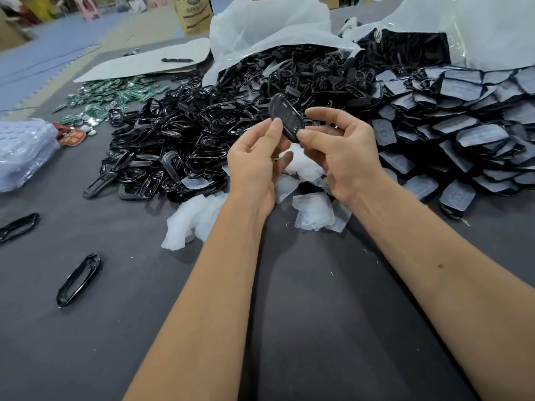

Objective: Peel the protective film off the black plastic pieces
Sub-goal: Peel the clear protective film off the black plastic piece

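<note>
Both hands hold one black plastic piece [284, 115] up above the table, its glossy face with button outlines turned toward me. My left hand [257, 160] pinches its lower left edge between thumb and fingers. My right hand [338, 151] grips its right end with thumb and forefinger. Below my hands lie several peeled translucent films [311, 211]. To the right is a heap of black pieces still covered in whitish film [451, 131]. A large pile of bare black frames [179, 140] spreads to the left.
Two loose black frames [78, 279] lie on the grey table [304, 314] at the near left. Green circuit boards [115, 96] sit far left, a plastic bag [24, 151] at the left edge. White bags [269, 33] spill parts at the back.
</note>
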`<state>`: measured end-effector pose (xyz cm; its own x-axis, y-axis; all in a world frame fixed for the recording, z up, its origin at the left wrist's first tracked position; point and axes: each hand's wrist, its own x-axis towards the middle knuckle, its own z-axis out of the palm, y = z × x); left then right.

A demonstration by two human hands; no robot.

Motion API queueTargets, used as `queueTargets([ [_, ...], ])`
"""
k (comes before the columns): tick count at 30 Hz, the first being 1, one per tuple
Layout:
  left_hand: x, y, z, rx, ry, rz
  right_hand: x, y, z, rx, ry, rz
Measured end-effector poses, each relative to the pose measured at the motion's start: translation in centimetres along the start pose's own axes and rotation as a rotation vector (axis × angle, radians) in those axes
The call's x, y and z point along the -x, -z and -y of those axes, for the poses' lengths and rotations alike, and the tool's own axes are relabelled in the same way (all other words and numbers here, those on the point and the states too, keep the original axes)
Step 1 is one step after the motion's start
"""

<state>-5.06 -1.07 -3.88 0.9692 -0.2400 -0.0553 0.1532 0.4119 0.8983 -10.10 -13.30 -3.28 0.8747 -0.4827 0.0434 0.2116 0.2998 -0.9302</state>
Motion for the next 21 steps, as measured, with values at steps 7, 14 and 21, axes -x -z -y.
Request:
queueTargets([
  [7, 0.1, 0.0, -0.5, 0.005, 0.09, 0.055, 0.0, 0.3, -0.2, 0.056, 0.053, 0.157],
  [14, 0.0, 0.2, -0.5, -0.023, 0.063, 0.027, -0.4, 0.5, -0.4, 0.041, -0.008, 0.166],
  [21, 0.1, -0.1, -0.1, -0.095, 0.014, 0.122, -0.5, 1.1, 0.1, 0.002, 0.017, 0.16],
])
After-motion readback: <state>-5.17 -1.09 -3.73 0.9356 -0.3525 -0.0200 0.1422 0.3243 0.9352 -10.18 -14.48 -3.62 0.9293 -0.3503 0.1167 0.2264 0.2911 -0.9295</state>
